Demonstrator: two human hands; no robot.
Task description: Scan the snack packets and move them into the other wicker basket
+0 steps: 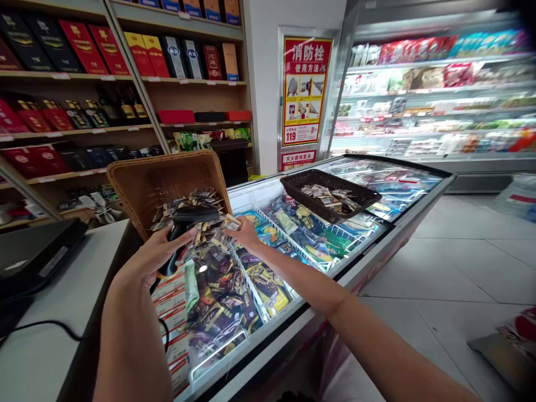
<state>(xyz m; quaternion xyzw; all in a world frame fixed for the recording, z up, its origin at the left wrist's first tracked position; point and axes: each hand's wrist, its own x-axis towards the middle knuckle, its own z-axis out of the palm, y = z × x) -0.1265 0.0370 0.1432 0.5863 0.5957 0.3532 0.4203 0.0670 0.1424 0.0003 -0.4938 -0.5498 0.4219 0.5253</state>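
Your left hand [178,245] is wrapped around a smooth black scanner [195,214] before the woven basket [167,172]; your right hand [246,233], half-curled, touches flat small packets [207,234] at the basket's right, its grip unclear.

Barcode scanner [196,214]: blk plastic, mostly matt w/ slight sheen. Tan basket [167,174]: woven, wicker-look, rough. Brown tray [304,200]: woven too. Small packets [201,198]: thin, shiny in spots. Ice-cream wrappers [226,279]: glossy plastic film. Freezer dividers [250,286]: wht-coated metal wire. Surface [54,312]: smooth, matt. Floor tiles [444,262]: smooth, lt. gloss.
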